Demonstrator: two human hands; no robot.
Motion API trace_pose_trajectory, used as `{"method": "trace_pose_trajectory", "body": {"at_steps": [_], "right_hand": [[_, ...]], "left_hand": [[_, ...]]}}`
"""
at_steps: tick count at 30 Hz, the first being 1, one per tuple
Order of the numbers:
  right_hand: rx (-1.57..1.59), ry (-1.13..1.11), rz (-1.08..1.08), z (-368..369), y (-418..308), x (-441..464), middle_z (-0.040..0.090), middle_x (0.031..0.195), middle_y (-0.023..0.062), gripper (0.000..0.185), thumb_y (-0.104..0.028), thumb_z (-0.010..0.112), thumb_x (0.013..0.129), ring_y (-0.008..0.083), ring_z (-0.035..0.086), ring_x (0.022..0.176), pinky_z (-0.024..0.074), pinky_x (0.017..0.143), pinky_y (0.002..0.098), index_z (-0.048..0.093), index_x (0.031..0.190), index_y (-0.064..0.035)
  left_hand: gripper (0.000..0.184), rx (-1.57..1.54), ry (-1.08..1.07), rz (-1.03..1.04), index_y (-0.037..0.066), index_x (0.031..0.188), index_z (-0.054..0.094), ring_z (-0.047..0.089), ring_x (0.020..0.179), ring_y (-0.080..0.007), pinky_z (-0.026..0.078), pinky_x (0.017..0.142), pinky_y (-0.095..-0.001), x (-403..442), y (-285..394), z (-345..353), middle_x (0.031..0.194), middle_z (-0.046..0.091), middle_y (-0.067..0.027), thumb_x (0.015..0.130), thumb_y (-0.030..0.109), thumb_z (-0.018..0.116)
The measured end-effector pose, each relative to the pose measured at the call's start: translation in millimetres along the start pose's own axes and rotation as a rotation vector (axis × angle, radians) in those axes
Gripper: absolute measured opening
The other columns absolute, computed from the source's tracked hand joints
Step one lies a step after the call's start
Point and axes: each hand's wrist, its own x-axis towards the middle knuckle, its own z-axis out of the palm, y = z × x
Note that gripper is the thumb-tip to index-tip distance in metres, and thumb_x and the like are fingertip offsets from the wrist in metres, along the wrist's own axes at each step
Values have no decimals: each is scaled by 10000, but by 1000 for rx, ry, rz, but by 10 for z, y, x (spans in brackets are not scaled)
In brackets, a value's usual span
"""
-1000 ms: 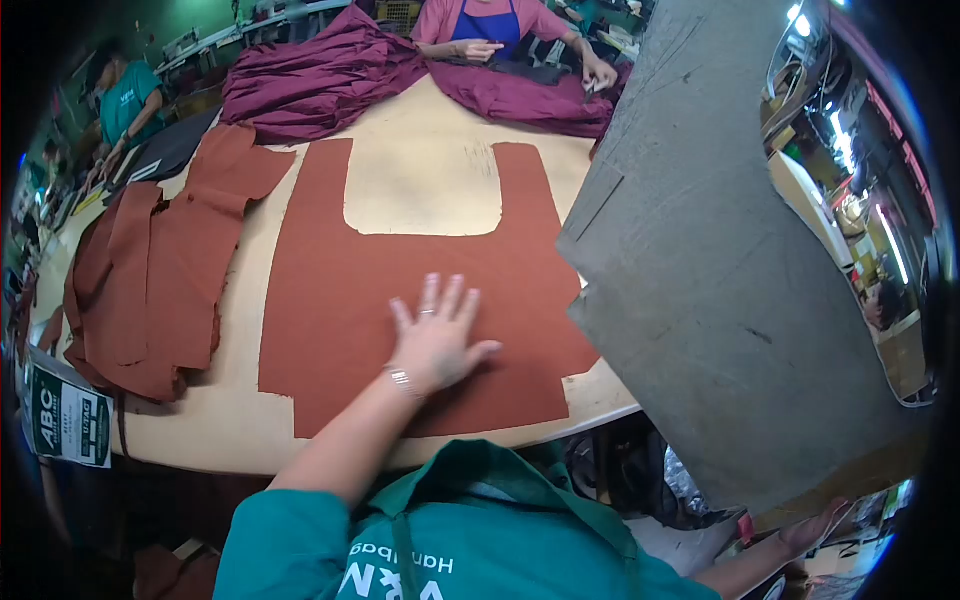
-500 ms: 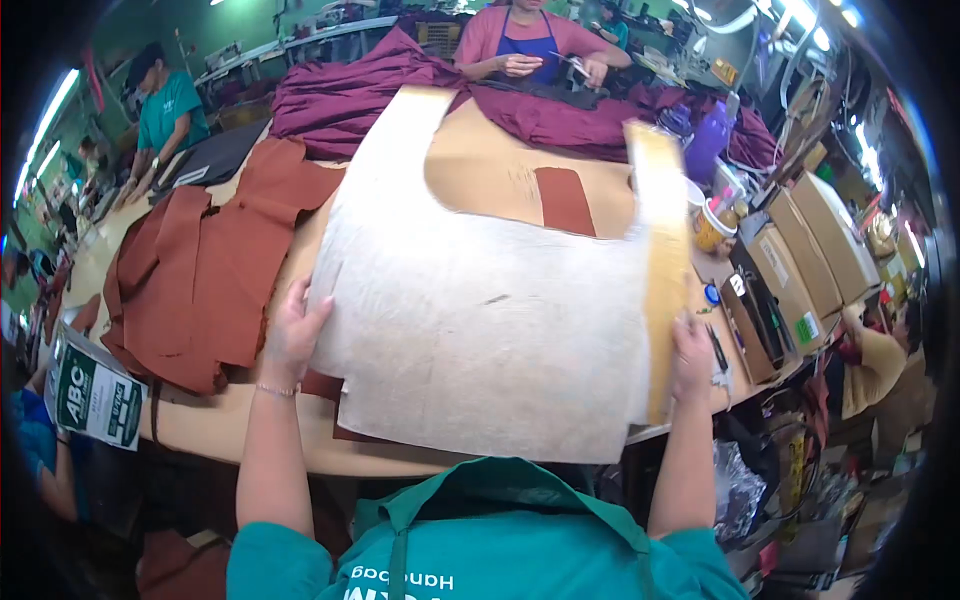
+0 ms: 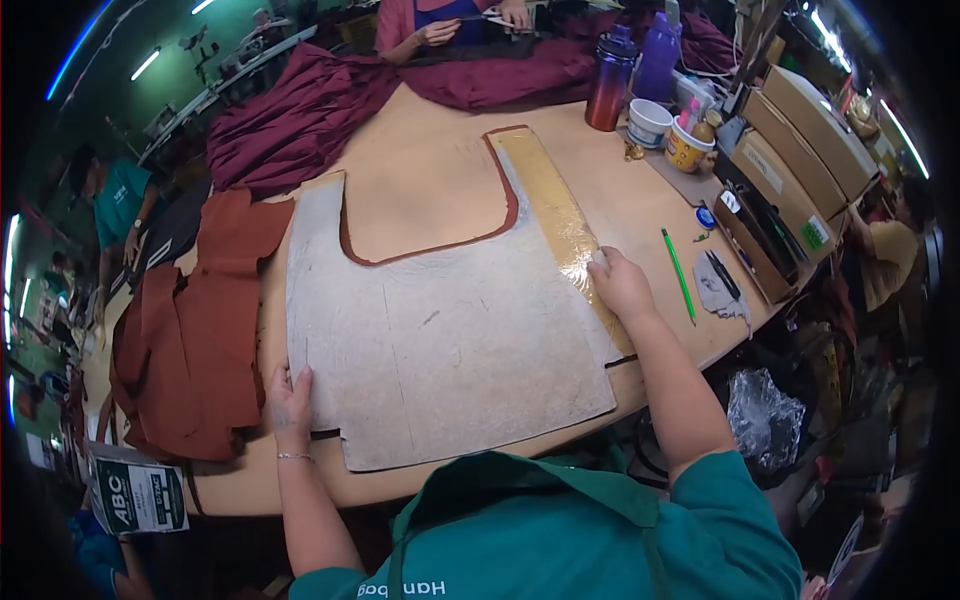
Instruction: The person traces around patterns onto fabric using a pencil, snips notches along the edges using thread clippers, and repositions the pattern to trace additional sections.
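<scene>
A large grey U-shaped template (image 3: 450, 340) lies on the table over the brown-red piece (image 3: 515, 215), whose edge shows around the cut-out. Yellow tape (image 3: 555, 220) runs down the template's right arm. My left hand (image 3: 292, 405) grips the template's left edge near its lower corner, thumb on top. My right hand (image 3: 622, 285) pinches the right edge at the taped strip. Further left lies a rumpled stack of brown-red material (image 3: 200, 330).
Maroon fabric (image 3: 300, 120) lies across the far side, where a co-worker's hands (image 3: 440, 32) hold a small tool. Right: red-blue bottle (image 3: 610, 85), cups (image 3: 688, 148), green pencil (image 3: 678, 275), black pens (image 3: 722, 275), cardboard boxes (image 3: 800, 160). A labelled can (image 3: 140, 495) stands at lower left.
The grey template has come from the right, across in both hands, and down onto the brown-red piece. My left hand has left the material's surface and taken the template's left edge.
</scene>
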Motion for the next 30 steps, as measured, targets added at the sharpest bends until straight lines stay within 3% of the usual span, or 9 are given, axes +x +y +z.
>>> {"method": "trace_pose_trajectory", "body": {"at_steps": [4, 7, 10, 20, 23, 24, 26, 28, 30], "right_hand": [[-37, -18, -6, 3, -26, 38, 610, 866, 232, 413, -287, 537, 807, 369, 588, 847, 462, 757, 428, 505, 1132, -34], [-71, -44, 6, 8, -52, 66, 611, 879, 225, 402, -277, 533, 811, 361, 590, 852, 462, 761, 430, 503, 1131, -36], [-98, -51, 19, 21, -59, 86, 608, 900, 226, 404, -277, 534, 811, 353, 586, 874, 460, 775, 427, 500, 1131, -33], [-153, -145, -52, -62, 1, 198, 607, 946, 211, 389, -316, 574, 773, 324, 582, 911, 457, 798, 397, 595, 1005, -5], [129, -18, -87, -174, 192, 107, 619, 920, 193, 412, -299, 603, 762, 292, 601, 874, 470, 756, 356, 585, 1049, -4], [283, -64, -12, -216, 270, 26, 625, 895, 162, 401, -267, 622, 759, 254, 609, 812, 474, 714, 313, 588, 1060, -4], [330, 88, -181, -238, 509, -216, 621, 841, 134, 369, -223, 647, 749, 220, 596, 731, 475, 675, 294, 596, 1039, -1], [440, -23, -71, -309, 604, -499, 597, 828, 121, 398, -203, 692, 706, 223, 571, 758, 463, 696, 292, 594, 1038, -6], [245, -82, -280, -399, 581, -750, 571, 842, 115, 429, -191, 718, 670, 225, 552, 792, 451, 728, 296, 592, 1037, -7]], "left_hand": [[525, 409, -35, 84, -102, 1190, 415, 563, 980, -258, 427, 848, -319, 11, 102, 35, 1076, 560, -229, 801, 202, 593], [650, 730, 59, 86, -133, 1207, 384, 539, 1029, -339, 420, 868, -358, -33, 222, 117, 1109, 520, -298, 762, 274, 625], [693, 746, 31, 61, -147, 1209, 374, 518, 1050, -376, 414, 878, -372, -29, 283, 148, 1122, 500, -321, 745, 298, 634], [827, 735, -82, 90, -186, 1201, 350, 486, 1094, -358, 367, 936, -357, 70, 114, -30, 1155, 469, -333, 682, 355, 697], [833, 619, -63, -5, -187, 1208, 343, 477, 1107, -343, 357, 946, -359, 18, 164, -35, 1170, 461, -329, 687, 359, 697], [818, 568, -71, -48, -180, 1215, 341, 479, 1108, -323, 359, 943, -346, -3, 194, -36, 1189, 460, -309, 697, 348, 691], [789, 479, -110, -67, -160, 1219, 358, 496, 1086, -303, 369, 930, -337, 20, 112, -117, 1176, 484, -284, 705, 339, 687], [756, 422, -128, -78, -137, 1221, 378, 515, 1057, -284, 379, 914, -331, -13, 80, -144, 1151, 513, -257, 709, 327, 684], [720, 407, -153, -68, -111, 1221, 401, 535, 1020, -267, 391, 895, -327, -41, 149, -100, 1117, 545, -228, 710, 309, 683]]}}
